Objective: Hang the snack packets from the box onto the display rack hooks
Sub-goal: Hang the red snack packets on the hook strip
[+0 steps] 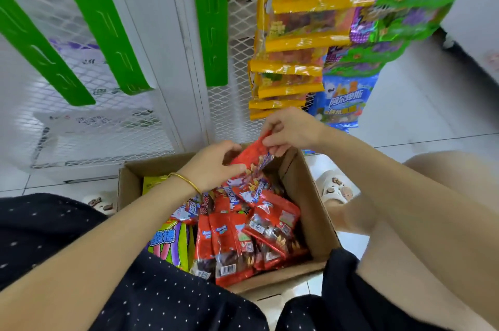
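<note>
A cardboard box (310,195) stands on the floor between my knees, filled with several red snack packets (259,233) and a few yellow-green ones (172,244). My right hand (290,131) pinches the top edge of one red packet (249,156) lifted above the box's far side. My left hand (216,164) holds the same packet lower down, thumb and fingers curled round it. The white mesh display rack (237,60) rises right behind the box, with yellow packets (291,68) hanging on it above my right hand.
Green and purple packets (383,33) and a blue packet (343,98) hang to the right of the yellow ones. Green price strips (108,33) slant across the rack at left. White tiled floor surrounds the box; slippers (333,187) flank it.
</note>
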{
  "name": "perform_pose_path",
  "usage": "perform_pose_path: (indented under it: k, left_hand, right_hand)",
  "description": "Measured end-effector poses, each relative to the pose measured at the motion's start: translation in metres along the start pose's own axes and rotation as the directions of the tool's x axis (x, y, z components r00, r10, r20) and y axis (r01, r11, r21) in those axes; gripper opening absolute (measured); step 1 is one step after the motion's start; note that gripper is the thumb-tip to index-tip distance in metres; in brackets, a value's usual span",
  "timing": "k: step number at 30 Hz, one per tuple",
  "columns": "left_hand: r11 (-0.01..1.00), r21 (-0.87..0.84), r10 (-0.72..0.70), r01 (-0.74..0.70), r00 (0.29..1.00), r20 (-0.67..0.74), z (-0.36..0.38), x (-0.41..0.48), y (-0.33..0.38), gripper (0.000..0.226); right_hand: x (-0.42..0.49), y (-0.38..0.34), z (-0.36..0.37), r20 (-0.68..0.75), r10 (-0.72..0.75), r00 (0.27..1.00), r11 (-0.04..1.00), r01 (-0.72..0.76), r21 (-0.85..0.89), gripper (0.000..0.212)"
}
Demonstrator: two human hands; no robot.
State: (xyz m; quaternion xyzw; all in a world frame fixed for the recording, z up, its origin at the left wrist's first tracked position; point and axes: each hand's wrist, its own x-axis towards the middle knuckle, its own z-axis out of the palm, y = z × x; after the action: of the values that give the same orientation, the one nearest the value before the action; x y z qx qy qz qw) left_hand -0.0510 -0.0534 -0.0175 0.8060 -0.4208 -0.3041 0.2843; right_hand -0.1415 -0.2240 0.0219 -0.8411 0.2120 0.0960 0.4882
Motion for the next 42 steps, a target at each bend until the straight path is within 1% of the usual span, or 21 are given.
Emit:
perform_pose_path:
  k: [2, 4, 5, 7, 9, 10, 12, 14, 16, 17, 18, 20, 22, 26, 28, 30, 33, 37, 39, 42]
  left_hand:
    - [0.999, -0.032, 0.008, -0.009, 0.999, -0.033, -0.005, -0.002, 0.005, 0.025]
    - [0.998, -0.049, 0.025, -0.03, 0.993, -0.113, -0.012, -0.003, 0.008, 0.012]
    - [0.998, -0.039, 0.032, -0.039, 0.987, -0.156, -0.017, -0.003, 0.008, 0.011]
    - [0.999, -0.026, 0.039, -0.045, 0.979, -0.2, -0.028, -0.004, 0.009, 0.014]
    - [0.998, -0.022, 0.057, -0.062, 0.977, -0.203, -0.037, -0.007, 0.011, 0.012]
    - [0.997, -0.029, 0.064, -0.071, 0.977, -0.202, -0.04, -0.008, 0.013, 0.01]
    - [0.995, -0.068, 0.057, -0.072, 0.977, -0.205, -0.045, -0.01, 0.016, 0.006]
    - [0.994, -0.098, 0.031, -0.052, 0.977, -0.212, -0.053, -0.009, 0.019, 0.011]
    - [0.992, -0.119, 0.015, -0.042, 0.976, -0.218, -0.064, -0.006, 0.023, 0.013]
    - [0.989, -0.137, 0.02, -0.055, 0.968, -0.249, -0.071, -0.002, 0.025, 0.013]
    - [0.986, -0.149, 0.028, -0.077, 0.951, -0.307, -0.078, 0.003, 0.027, 0.017]
    - [0.986, -0.13, 0.032, -0.101, 0.893, -0.45, -0.093, 0.018, 0.031, 0.03]
    - [0.99, -0.097, 0.034, -0.106, 0.828, -0.559, -0.102, 0.033, 0.034, 0.036]
    - [0.989, -0.086, 0.024, -0.117, 0.719, -0.695, -0.1, 0.055, 0.033, 0.025]
    - [0.987, -0.099, 0.014, -0.125, 0.688, -0.725, -0.099, 0.06, 0.032, 0.019]
    - [0.983, -0.116, 0.011, -0.144, 0.674, -0.739, -0.101, 0.062, 0.029, 0.014]
    - [0.978, -0.11, 0.038, -0.176, 0.672, -0.74, -0.104, 0.061, 0.026, 0.012]
    - [0.981, -0.079, 0.073, -0.178, 0.711, -0.7, -0.104, 0.059, 0.024, 0.017]
    - [0.979, -0.099, 0.064, -0.18, 0.726, -0.685, -0.105, 0.058, 0.024, 0.018]
    - [0.973, -0.144, 0.042, -0.182, 0.748, -0.662, -0.105, 0.053, 0.028, 0.008]
  right_hand:
    - [-0.008, -0.012, -0.002, -0.062, -0.011, 0.998, 0.992, 0.019, 0.125, 0.008]
    - [-0.013, -0.018, -0.002, -0.107, 0.006, 0.994, 0.977, 0.018, 0.213, 0.007]
    - [-0.015, -0.02, -0.002, -0.124, 0.011, 0.992, 0.971, 0.019, 0.238, 0.006]
    - [-0.015, -0.024, -0.003, -0.142, -0.014, 0.99, 0.98, 0.042, 0.197, 0.011]
    - [-0.014, -0.031, -0.005, -0.118, -0.083, 0.99, 0.991, 0.095, 0.097, 0.023]
    - [-0.012, -0.034, -0.004, -0.099, -0.121, 0.988, 0.99, 0.127, 0.059, 0.025]
    - [-0.009, -0.039, 0.001, -0.089, -0.187, 0.978, 0.982, 0.188, 0.001, 0.018]
    - [-0.003, -0.043, 0.006, -0.117, -0.215, 0.97, 0.977, 0.215, -0.013, 0.007]
    - [0.004, -0.046, 0.009, -0.166, -0.23, 0.959, 0.973, 0.232, -0.003, 0.005]
    - [0.007, -0.048, 0.01, -0.196, -0.23, 0.953, 0.972, 0.236, 0.003, 0.006]
    - [0.011, -0.05, 0.01, -0.226, -0.226, 0.948, 0.972, 0.235, 0.015, 0.006]
    - [0.018, -0.054, 0.011, -0.285, -0.212, 0.935, 0.974, 0.227, 0.021, 0.006]
    - [0.024, -0.057, 0.014, -0.343, -0.214, 0.914, 0.975, 0.222, -0.018, 0.008]
    - [0.033, -0.062, 0.026, -0.441, -0.267, 0.857, 0.962, 0.212, -0.169, 0.007]
    - [0.039, -0.062, 0.034, -0.479, -0.303, 0.824, 0.949, 0.218, -0.227, 0.012]
    - [0.046, -0.061, 0.04, -0.517, -0.335, 0.788, 0.94, 0.245, -0.236, 0.009]
    - [0.053, -0.061, 0.044, -0.536, -0.341, 0.772, 0.94, 0.279, -0.195, 0.006]
    - [0.058, -0.06, 0.045, -0.57, -0.355, 0.741, 0.935, 0.293, -0.202, 0.005]
    - [0.058, -0.059, 0.047, -0.581, -0.349, 0.736, 0.937, 0.278, -0.21, 0.005]
    - [0.053, -0.057, 0.048, -0.586, -0.37, 0.721, 0.929, 0.282, -0.241, 0.006]
